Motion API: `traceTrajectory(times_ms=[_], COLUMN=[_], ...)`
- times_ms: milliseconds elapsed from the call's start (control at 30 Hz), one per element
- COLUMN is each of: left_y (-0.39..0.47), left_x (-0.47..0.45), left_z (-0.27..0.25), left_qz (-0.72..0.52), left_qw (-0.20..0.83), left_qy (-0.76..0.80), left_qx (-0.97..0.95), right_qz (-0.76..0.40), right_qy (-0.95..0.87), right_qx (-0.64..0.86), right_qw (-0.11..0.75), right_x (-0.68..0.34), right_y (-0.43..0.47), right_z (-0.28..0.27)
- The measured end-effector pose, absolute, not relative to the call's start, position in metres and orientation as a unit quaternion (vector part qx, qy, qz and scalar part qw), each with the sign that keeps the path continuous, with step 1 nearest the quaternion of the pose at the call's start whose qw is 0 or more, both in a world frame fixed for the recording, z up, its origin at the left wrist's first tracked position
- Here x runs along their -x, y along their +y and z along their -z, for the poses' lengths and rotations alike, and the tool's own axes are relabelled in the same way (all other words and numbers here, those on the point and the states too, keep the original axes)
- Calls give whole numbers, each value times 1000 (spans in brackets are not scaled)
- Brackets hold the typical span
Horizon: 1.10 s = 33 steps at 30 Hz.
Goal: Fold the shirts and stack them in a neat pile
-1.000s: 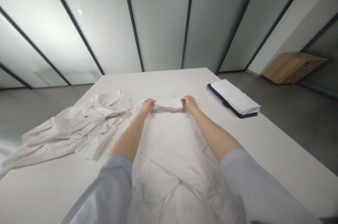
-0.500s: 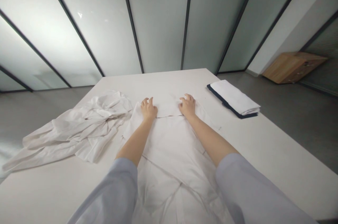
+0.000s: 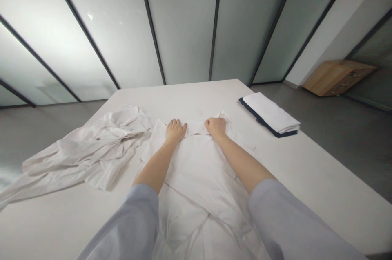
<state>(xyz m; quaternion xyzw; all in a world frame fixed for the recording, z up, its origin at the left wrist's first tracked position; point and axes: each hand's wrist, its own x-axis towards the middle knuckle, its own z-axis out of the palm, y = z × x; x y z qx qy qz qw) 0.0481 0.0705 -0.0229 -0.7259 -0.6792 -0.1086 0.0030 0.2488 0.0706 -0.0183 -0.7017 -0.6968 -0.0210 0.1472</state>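
A white garment [image 3: 197,170] lies spread out lengthwise in front of me, wrinkled, with a folded band across its far end. My left hand [image 3: 176,130] rests on the left part of that band, fingers laid flat and thumb held apart. On the right part, my right hand [image 3: 216,126] is closed with its fingers curled round the edge of the cloth. A small corner of fabric pokes up just beyond its knuckles. The garment's near end runs out of view between my forearms.
A second white garment [image 3: 92,149] lies crumpled on the left of the white table [image 3: 306,182]. On the right, folded white cloth [image 3: 271,110] rests on a dark navy folder or board [image 3: 286,133]. Frosted glass panels [image 3: 186,23] and a wooden cabinet [image 3: 335,77] stand beyond.
My left hand has come down from raised, bent fingers to lying flat on the cloth. My right hand has closed on the garment's edge, lifting a corner slightly.
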Motion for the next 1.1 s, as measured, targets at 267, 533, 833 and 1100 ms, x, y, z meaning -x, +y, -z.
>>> traceTrajectory(times_ms=[267,533,833,1100], left_y=[80,65,5,13], left_x=[-48,-48,-64,-67], left_z=[29,24,25,29], left_qz=[34,71,10,2], left_qw=[-47,41,-41,-26], left_qy=[-698,-664,-639,-635], left_qx=[713,743,768,772], right_qz=[-92,-90,-56,33], right_qy=[-705,-717,-721,-749], right_qx=[700,689,687,635], right_qw=[70,45,70,188], right_x=[-253,-255,-252,-265], right_y=[85,87,90,77], right_z=[28,32,33,31])
